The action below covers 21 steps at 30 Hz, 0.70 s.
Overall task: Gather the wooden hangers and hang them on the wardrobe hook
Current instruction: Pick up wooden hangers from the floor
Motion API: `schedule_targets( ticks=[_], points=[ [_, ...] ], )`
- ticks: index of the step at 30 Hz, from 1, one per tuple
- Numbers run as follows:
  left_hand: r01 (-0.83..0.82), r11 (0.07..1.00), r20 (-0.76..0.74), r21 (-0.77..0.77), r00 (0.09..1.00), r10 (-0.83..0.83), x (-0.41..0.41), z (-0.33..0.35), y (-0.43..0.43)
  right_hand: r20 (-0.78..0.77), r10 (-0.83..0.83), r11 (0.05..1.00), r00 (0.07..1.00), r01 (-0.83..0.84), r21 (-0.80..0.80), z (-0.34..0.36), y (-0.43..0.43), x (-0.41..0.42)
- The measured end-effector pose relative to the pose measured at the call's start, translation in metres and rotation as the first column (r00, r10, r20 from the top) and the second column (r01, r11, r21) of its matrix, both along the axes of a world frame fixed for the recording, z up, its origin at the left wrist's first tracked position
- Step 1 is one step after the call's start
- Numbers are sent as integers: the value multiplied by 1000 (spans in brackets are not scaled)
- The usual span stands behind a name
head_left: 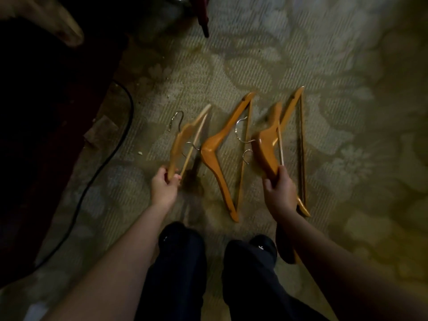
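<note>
Several orange-brown wooden hangers with metal hooks are spread on a patterned carpet below me. My left hand [165,184] grips the near end of the leftmost hanger [183,137], which is tilted up off the floor. My right hand [279,188] is closed on the near arm of another hanger [266,144], also lifted. Between them one hanger [222,149] lies flat on the carpet. A fourth hanger [298,126] lies flat behind my right hand, partly hidden by it. No wardrobe hook is in view.
Dark wooden furniture [41,112] fills the left side. A black cable [111,158] runs along the carpet beside it. My legs in dark trousers [185,262] stand at the bottom centre. A dark object [203,17] hangs at the top.
</note>
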State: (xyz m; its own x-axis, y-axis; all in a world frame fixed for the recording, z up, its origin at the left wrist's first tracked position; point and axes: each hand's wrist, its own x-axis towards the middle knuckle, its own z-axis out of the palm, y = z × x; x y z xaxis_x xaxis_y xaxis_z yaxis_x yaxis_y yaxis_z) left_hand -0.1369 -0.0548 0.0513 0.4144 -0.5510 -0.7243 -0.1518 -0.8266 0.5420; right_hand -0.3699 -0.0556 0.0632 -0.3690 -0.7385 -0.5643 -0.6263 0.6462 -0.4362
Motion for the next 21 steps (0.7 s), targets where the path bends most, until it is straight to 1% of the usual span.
schedule_targets(
  ticks=[3, 6, 9, 13, 16, 19, 21],
  points=[
    [-4, 1000, -1, 8, 1000, 4, 7, 34, 8, 45, 7, 1000, 999, -6, -4, 36, 2, 0],
    [-6, 999, 9, 33, 1000, 5, 17, 69, 24, 57, 94, 995, 994, -95, 21, 76, 6, 0],
    [30, 997, 57, 72, 998, -34, 25, 108, 39, 50, 187, 982, 981, -188, 32, 118, 8, 0],
    [93, 985, 170, 143, 979, -117, 39, 149, 47, 43, 303, 952, 952, -304, 17, 163, 10, 0],
    [50, 983, 175, 175, 981, -81, 47, 160, 45, 19, 385, 922, 923, -385, 24, 175, 7, 5],
    [-4, 975, 156, 221, 987, -32, 49, 152, 41, -7, 440, 898, 898, -440, 12, 165, 4, 15],
    [-24, 976, 147, 217, 989, -8, 52, 137, 40, -10, 451, 893, 893, -451, 3, 150, 3, 24]
  ],
)
